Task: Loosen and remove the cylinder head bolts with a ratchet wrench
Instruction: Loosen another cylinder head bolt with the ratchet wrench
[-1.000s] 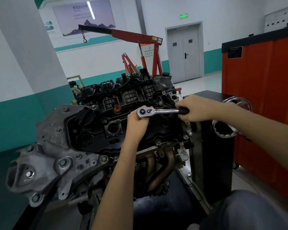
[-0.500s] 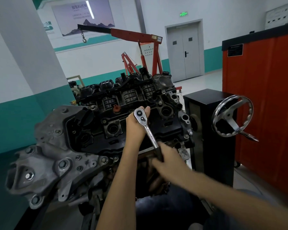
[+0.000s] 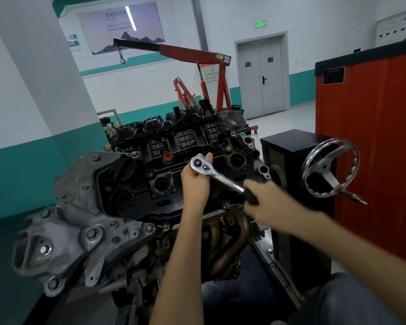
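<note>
Now, ratchet (image 3: 217,175) at frame centre, over black engine (image 3: 129,177); left hand (image 3: 195,184) curled round its head, right hand (image 3: 267,202), blurred, wrapped on handle; bolt hidden. Risk: tilted socket slips off, knuckles hit handwheel (image 3: 329,178).

The ratchet wrench (image 3: 211,172) at the left hand (image 3: 195,182) is glossy polished metal. Left of that hand, the valve cover (image 3: 127,184) looks matt black plastic and the bracket (image 3: 73,214) rough grey cast metal.

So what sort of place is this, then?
Most likely a car-repair workshop, perhaps a training one: a bare engine sits beside a handwheel, a red engine hoist stands behind, and the left hand and right hand hold a ratchet wrench.
</note>
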A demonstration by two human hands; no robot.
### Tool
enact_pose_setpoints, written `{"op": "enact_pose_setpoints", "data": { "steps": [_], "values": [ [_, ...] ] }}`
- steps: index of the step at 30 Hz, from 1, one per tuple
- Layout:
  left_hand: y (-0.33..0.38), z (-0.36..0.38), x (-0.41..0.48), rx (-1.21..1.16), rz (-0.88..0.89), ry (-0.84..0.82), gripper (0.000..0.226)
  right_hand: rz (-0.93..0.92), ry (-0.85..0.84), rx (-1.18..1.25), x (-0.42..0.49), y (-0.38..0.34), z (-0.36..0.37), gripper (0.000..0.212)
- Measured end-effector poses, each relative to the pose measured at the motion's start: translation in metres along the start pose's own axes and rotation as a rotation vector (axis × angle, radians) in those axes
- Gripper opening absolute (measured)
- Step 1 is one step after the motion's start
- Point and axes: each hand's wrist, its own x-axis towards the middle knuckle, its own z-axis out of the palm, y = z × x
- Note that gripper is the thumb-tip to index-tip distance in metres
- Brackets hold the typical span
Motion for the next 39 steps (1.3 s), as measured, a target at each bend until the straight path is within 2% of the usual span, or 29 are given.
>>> {"op": "enact_pose_setpoints", "data": {
  "steps": [4, 6, 9, 13, 15, 17, 20, 23, 25, 28, 31, 34, 37, 39],
  "values": [
    [0.004, 0.003, 0.004, 0.049, -0.038, 0.023, 0.052, 0.126, 0.126, 0.442, -0.023, -0.047, 0.075, 0.026],
    [0.005, 0.001, 0.006, 0.046, -0.072, 0.0, 0.052, 0.141, 0.133, 0.525, -0.022, -0.057, 0.086, 0.026],
    [0.003, -0.006, 0.008, 0.106, -0.043, -0.088, 0.053, 0.079, 0.043, 0.291, -0.015, -0.031, 0.055, 0.014],
    [0.004, -0.007, 0.009, 0.145, -0.025, -0.155, 0.055, -0.104, -0.173, -0.134, 0.021, 0.014, -0.035, 0.017],
    [0.004, -0.005, 0.008, 0.143, -0.026, -0.125, 0.049, -0.175, -0.185, -0.406, 0.046, 0.017, -0.07, 0.017],
    [0.003, -0.006, 0.006, 0.106, -0.042, -0.069, 0.039, -0.234, -0.13, -0.523, 0.059, 0.011, -0.077, 0.018],
    [-0.002, -0.006, 0.003, -0.018, -0.059, -0.003, 0.038, -0.131, -0.066, -0.35, 0.035, 0.007, -0.041, 0.022],
    [0.003, 0.004, -0.001, -0.013, -0.038, 0.034, 0.044, 0.028, 0.032, 0.101, -0.008, -0.006, 0.019, 0.03],
    [0.007, 0.01, 0.0, -0.064, -0.08, 0.072, 0.048, 0.113, 0.102, 0.397, -0.023, -0.028, 0.056, 0.025],
    [0.006, 0.006, 0.002, -0.073, -0.091, 0.037, 0.049, 0.149, 0.114, 0.551, -0.023, -0.051, 0.084, 0.02],
    [0.002, -0.003, 0.005, 0.057, -0.031, -0.069, 0.052, 0.081, 0.057, 0.355, -0.018, -0.029, 0.058, 0.017],
    [0.002, -0.006, 0.006, 0.088, -0.029, -0.13, 0.051, -0.044, -0.095, 0.065, 0.003, 0.005, -0.001, 0.02],
    [0.001, -0.006, 0.006, 0.093, -0.038, -0.1, 0.046, -0.194, -0.147, -0.403, 0.044, 0.018, -0.062, 0.02],
    [0.001, -0.005, 0.003, 0.047, -0.076, -0.027, 0.036, -0.277, -0.095, -0.571, 0.059, 0.012, -0.075, 0.021]
  ]
}}
